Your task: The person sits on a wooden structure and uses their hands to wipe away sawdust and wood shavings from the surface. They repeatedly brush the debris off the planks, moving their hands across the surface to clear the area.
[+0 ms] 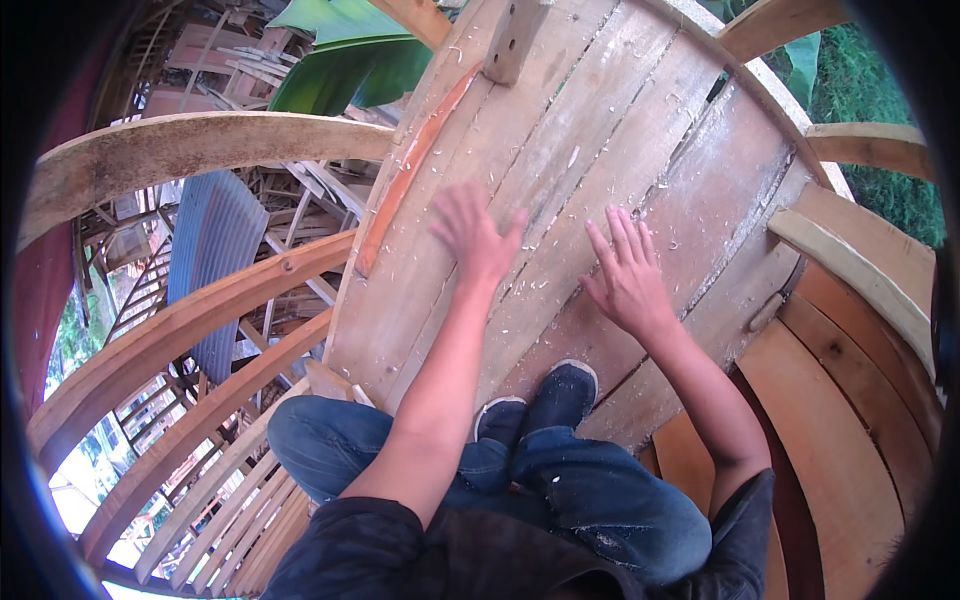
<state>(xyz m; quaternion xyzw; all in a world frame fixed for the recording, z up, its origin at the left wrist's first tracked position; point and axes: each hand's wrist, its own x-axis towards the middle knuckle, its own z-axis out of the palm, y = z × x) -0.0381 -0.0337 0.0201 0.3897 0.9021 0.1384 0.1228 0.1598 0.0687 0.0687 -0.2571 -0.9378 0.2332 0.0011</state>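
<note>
Both hands are empty, with their palms down over the plank floor [545, 215], which is strewn with pale wood shavings. My left hand [475, 238] has its thumb apart and its fingers spread, slightly smeared by motion. To its left lies a narrow reddish-orange strip of wood [412, 175], along the planks near their left edge. My right hand [630, 275] is stretched out flat, fingers forward, above or on the boards; whether it touches them cannot be told. Gaps and whitish streaks run between the planks to its right.
An upright wooden post [513, 42] with holes stands at the far end. Curved wooden ribs [200, 300] rise along the left side, beyond a drop to scrap wood and a corrugated sheet [212, 265]. Curved side planks [815, 420] flank the right. My shoes [560, 392] rest on the boards.
</note>
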